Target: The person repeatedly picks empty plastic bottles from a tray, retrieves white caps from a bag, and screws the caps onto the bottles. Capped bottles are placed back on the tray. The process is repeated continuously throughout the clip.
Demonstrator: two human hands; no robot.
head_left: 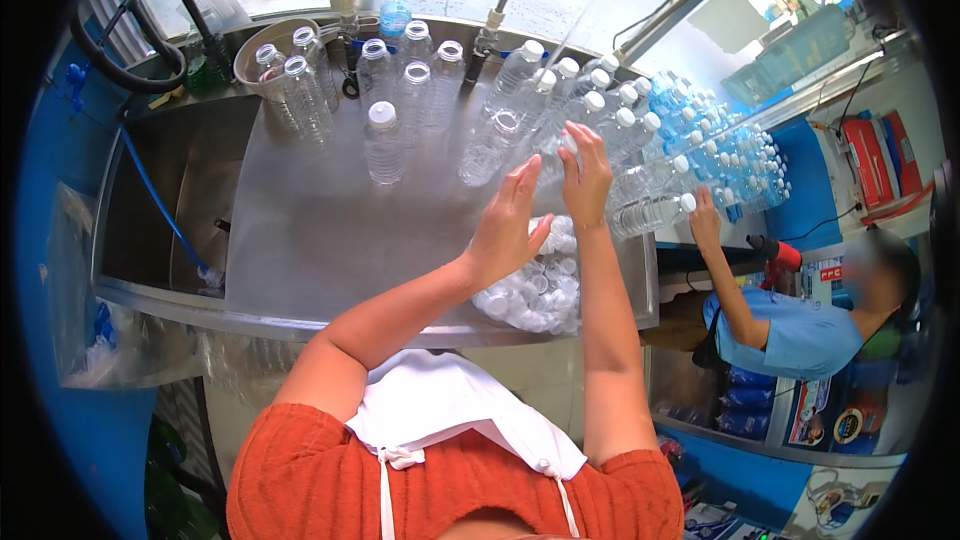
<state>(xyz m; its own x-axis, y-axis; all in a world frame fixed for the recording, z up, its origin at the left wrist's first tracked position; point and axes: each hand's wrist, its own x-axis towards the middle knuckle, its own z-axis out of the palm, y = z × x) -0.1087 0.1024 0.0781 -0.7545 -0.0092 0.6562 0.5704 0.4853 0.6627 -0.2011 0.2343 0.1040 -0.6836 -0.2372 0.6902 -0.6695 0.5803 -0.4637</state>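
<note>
My left hand [508, 223] is raised over the steel counter [320, 250], fingers stretched up and thumb apart. Facing it, my right hand [587, 180] also has its fingers extended, close to a group of clear bottles with white caps [600, 105]. Nothing shows in either palm. Beneath my forearms, a heap of white bottle caps [530, 295] lies at the counter's front edge. An uncapped clear bottle [487, 152] leans beyond my left hand. Further left stands a capped clear bottle [384, 150].
Several uncapped bottles [415, 90] stand at the back, some by a beige basin [262, 45]. A steel sink [180, 170] is at the left. At the right, a co-worker in a blue shirt [785, 330] reaches toward the bottles, near many blue-tinted bottles [715, 145] and a red heat gun [785, 255].
</note>
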